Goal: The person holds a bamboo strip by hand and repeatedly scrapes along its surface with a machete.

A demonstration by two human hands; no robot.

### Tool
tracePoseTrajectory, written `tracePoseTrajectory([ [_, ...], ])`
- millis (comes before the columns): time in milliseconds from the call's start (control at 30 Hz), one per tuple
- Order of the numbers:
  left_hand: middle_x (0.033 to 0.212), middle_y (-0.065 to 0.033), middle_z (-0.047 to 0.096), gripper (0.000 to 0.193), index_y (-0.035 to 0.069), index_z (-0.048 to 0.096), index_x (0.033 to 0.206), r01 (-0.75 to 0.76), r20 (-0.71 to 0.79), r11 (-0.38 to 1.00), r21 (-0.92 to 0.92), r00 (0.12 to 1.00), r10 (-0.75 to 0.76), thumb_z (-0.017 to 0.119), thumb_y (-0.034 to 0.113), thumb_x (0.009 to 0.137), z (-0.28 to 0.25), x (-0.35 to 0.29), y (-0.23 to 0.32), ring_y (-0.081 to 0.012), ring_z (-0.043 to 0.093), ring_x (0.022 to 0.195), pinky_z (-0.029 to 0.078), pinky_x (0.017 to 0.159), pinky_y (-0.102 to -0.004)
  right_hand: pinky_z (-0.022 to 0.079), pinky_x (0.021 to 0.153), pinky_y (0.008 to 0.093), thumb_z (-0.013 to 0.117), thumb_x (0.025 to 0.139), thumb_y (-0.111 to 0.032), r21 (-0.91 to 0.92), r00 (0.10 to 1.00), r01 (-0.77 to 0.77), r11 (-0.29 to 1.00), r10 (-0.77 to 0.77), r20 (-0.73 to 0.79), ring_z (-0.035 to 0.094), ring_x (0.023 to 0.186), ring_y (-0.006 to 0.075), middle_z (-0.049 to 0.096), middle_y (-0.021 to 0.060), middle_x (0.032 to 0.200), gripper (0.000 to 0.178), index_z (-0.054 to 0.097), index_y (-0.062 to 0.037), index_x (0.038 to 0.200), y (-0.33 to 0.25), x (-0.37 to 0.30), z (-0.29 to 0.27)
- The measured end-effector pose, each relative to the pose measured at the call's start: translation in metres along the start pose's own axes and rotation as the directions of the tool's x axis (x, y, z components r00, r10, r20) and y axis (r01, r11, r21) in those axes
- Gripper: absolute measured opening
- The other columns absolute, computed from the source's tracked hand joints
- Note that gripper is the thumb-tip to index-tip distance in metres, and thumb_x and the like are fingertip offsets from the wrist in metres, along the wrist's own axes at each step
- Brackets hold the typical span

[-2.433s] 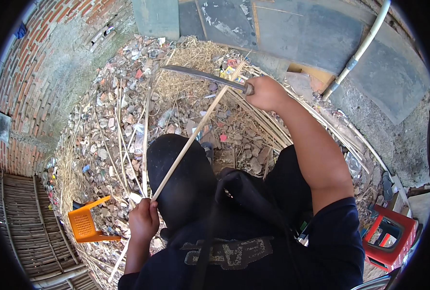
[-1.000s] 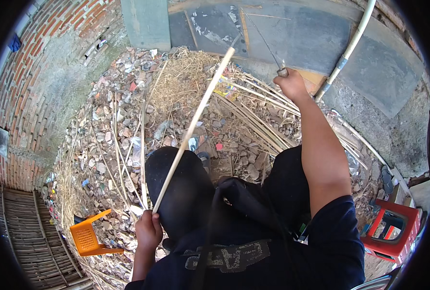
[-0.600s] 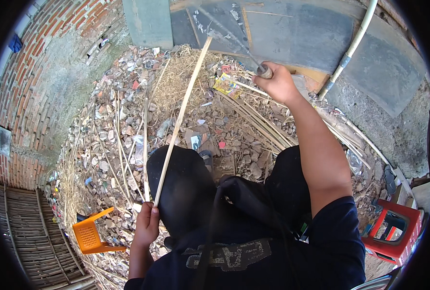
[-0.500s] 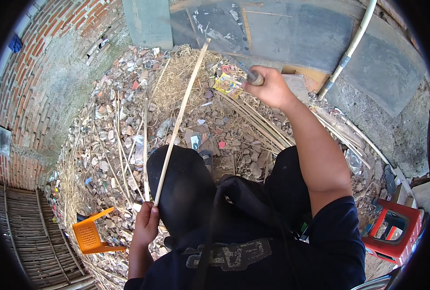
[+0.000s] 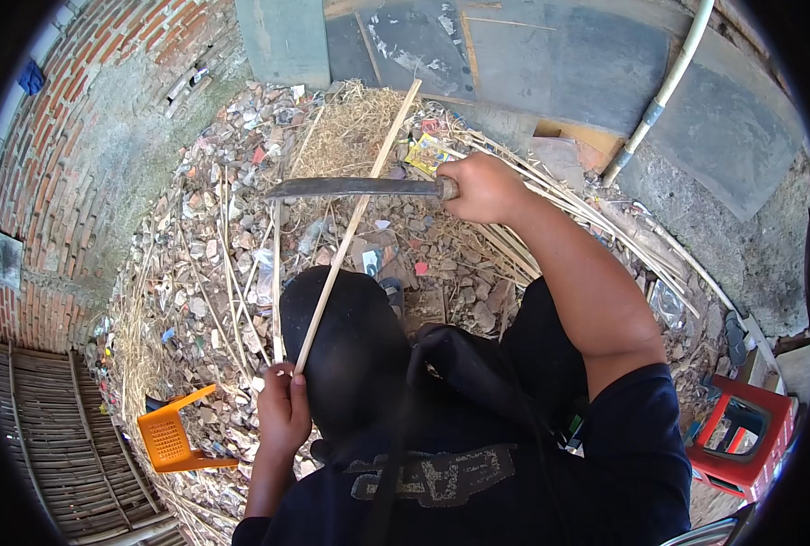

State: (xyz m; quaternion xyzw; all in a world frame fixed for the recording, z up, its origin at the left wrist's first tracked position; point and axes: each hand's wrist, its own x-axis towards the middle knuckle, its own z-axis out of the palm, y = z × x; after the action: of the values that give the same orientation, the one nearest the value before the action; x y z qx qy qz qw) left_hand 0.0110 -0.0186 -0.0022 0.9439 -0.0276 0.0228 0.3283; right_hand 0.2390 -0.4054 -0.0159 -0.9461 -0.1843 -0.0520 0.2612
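Observation:
My left hand (image 5: 284, 407) pinches the near end of a long pale split strip (image 5: 339, 257), probably bamboo, beside my left knee. The strip slants up and away to the right, passing over the knee. My right hand (image 5: 484, 187) is wrapped round the handle of a machete (image 5: 359, 187). Its long dark blade points left and lies across the upper part of the strip; I cannot tell whether it touches. A second thin strip (image 5: 276, 273) runs away from near my left hand, left of the knee.
More split strips (image 5: 596, 223) lie to the right on rubble ground (image 5: 196, 264). Dry shavings (image 5: 346, 132) are heaped ahead. An orange plastic chair (image 5: 168, 437) is tipped over at left, and a red stool (image 5: 741, 437) stands at right. Brick wall (image 5: 55, 182) bounds the left.
The machete has swung round so that its blade now spans left across the strip. My right hand has come slightly lower and left. The strip's far end has shifted right.

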Motion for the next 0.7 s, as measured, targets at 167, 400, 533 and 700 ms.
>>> tracePoseTrajectory([
  [167,0.066,-0.0121,0.061,0.017,0.001,0.053,0.112,0.053,-0.011,0.998,0.021,0.999,-0.053,0.055,0.015,0.102,-0.001,0.004,0.011,-0.0251,0.060,0.054,0.044,0.053,-0.0362,0.055,0.073,0.0491,0.071,0.071,-0.019,-0.032,0.977,0.111,0.993,-0.103,0.186,0.069,0.079,0.0369,0.068,0.0150,0.077,0.020,0.068,-0.0112,0.089,-0.046,-0.002,-0.005],
  [400,0.073,-0.0186,0.065,0.016,0.001,0.053,0.110,-0.003,0.079,0.999,0.041,0.997,0.000,0.055,0.016,0.103,-0.003,0.016,0.018,-0.0359,0.066,0.065,0.049,0.059,-0.0414,0.053,0.076,0.0440,0.073,0.076,-0.023,0.145,0.962,-0.096,0.985,0.054,0.267,0.069,0.082,0.0304,0.068,0.0143,0.081,0.024,0.070,-0.0089,0.095,-0.009,0.011,0.013],
  [533,0.074,-0.0189,0.065,0.016,0.001,0.053,0.109,0.031,0.095,0.999,0.020,0.995,-0.033,0.054,0.016,0.103,-0.006,0.015,0.019,-0.0371,0.065,0.065,0.049,0.059,-0.0418,0.053,0.074,0.0452,0.071,0.077,-0.021,0.108,0.965,-0.075,0.991,0.045,0.259,0.068,0.080,0.0320,0.068,0.0142,0.079,0.019,0.070,-0.0097,0.092,-0.035,0.002,0.009],
  [700,0.070,-0.0190,0.063,0.015,0.001,0.052,0.109,-0.030,0.089,0.998,0.061,0.996,0.025,0.053,0.015,0.103,-0.006,0.013,0.014,-0.0385,0.064,0.062,0.047,0.057,-0.0425,0.053,0.073,0.0479,0.075,0.078,-0.028,-0.020,0.941,0.081,0.996,-0.070,0.330,0.068,0.080,0.0352,0.067,0.0148,0.076,0.023,0.069,-0.0096,0.089,-0.048,0.004,0.021],
])
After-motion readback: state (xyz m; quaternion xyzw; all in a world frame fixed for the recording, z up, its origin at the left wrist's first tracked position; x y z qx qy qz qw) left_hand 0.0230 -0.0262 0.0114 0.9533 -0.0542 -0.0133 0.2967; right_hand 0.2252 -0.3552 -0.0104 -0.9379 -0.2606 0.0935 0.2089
